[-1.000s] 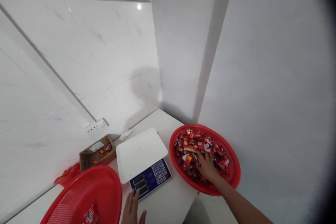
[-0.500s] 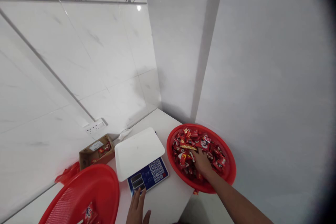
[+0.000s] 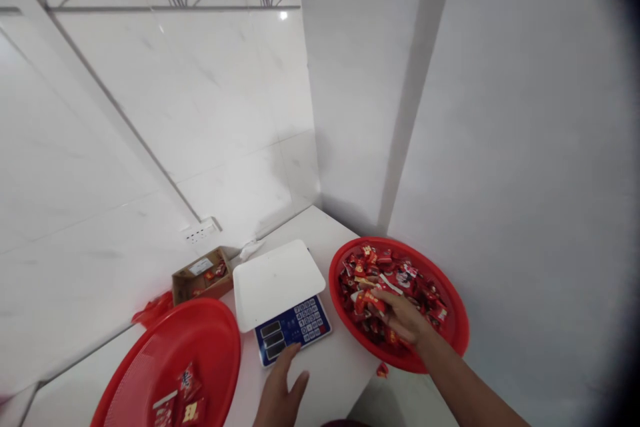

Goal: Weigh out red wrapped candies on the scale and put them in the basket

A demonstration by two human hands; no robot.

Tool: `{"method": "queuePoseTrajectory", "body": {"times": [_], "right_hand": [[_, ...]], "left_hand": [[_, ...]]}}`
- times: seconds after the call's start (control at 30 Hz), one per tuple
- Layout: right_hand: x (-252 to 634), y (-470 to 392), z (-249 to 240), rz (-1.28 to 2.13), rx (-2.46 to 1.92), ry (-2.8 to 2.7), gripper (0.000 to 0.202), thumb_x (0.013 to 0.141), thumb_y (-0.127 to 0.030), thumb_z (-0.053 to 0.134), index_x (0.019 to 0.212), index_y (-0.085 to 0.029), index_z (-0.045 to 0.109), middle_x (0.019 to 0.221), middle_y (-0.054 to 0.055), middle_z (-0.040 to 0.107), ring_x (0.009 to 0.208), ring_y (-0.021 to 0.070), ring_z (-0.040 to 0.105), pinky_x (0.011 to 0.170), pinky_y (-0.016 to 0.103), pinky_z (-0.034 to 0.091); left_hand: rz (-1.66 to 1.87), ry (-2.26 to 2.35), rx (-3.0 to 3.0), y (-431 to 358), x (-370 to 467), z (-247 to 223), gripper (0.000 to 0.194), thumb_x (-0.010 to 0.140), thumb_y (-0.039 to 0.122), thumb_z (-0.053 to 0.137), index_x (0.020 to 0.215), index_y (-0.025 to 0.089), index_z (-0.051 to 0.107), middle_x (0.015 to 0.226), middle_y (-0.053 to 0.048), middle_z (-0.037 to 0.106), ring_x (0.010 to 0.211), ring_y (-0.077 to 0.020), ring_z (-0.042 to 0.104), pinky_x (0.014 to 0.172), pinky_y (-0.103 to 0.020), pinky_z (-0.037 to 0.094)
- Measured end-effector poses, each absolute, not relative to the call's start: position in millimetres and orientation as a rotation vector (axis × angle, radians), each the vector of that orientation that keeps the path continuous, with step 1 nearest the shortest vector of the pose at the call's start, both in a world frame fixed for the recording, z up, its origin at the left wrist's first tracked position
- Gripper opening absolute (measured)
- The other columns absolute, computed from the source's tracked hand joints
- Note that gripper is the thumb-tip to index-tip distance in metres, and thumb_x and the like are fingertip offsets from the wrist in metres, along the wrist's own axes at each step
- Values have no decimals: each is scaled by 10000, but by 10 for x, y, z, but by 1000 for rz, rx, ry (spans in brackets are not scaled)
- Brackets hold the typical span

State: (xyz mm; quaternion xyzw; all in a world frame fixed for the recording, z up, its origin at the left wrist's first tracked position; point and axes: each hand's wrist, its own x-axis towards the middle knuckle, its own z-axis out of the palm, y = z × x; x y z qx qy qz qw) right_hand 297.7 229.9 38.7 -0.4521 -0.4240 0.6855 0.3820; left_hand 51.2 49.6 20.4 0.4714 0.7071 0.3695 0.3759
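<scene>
My right hand (image 3: 406, 321) is over the right red basket (image 3: 459, 320), its fingers closed on red-wrapped candies (image 3: 370, 303); how many they hold I cannot tell. Beneath it, the basket is filled with a heap of small red packets (image 3: 360, 267). At the front edge of the digital scale (image 3: 280, 285), my left hand (image 3: 281, 388) is empty, with thumb and fingers apart. Its fingertips are close to the blue display panel; whether they touch it I cannot tell. The scale's white pan is bare.
A second red basket (image 3: 231, 340) at lower left holds a few red packets (image 3: 187, 380). Behind it stand a small cardboard box (image 3: 220, 288) and a red plastic bag (image 3: 153, 310). One loose candy (image 3: 383, 370) lies by the right basket. Tiled walls meet behind the white table (image 3: 320, 227).
My right hand has risen from inside the heap with candies in its fingers. My left hand has shifted slightly right along the scale's front. The view has turned a little left.
</scene>
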Motion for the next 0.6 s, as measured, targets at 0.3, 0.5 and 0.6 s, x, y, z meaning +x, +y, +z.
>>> {"method": "queuePoseTrajectory", "body": {"times": [0.3,0.5,0.6], "right_hand": [[2028,1461,741,1868,-880,-1609,368,668,-373,658,1002,-231,599,1087,56,633,1061,238,547,972,401,367],[1931,1449,324,1881,-1074,-1339,395,670,-444,653,980,-239,520,966,39,648,939,225,604,836,391,478],[1876,1599,181,1953,-1245,-897,398,607,-440,719,859,-257,472,769,-31,616,730,172,620,677,339,524]], "left_hand": [[1225,1057,58,867,1023,722,196,739,239,620,897,159,537,752,-24,641,635,-107,621,671,-238,477],[1341,1237,-51,786,749,425,144,748,162,626,794,184,491,548,47,560,425,-49,510,421,-125,353],[1414,1326,-38,898,504,437,143,767,197,616,761,188,473,509,60,512,417,-47,504,426,-123,367]]}}
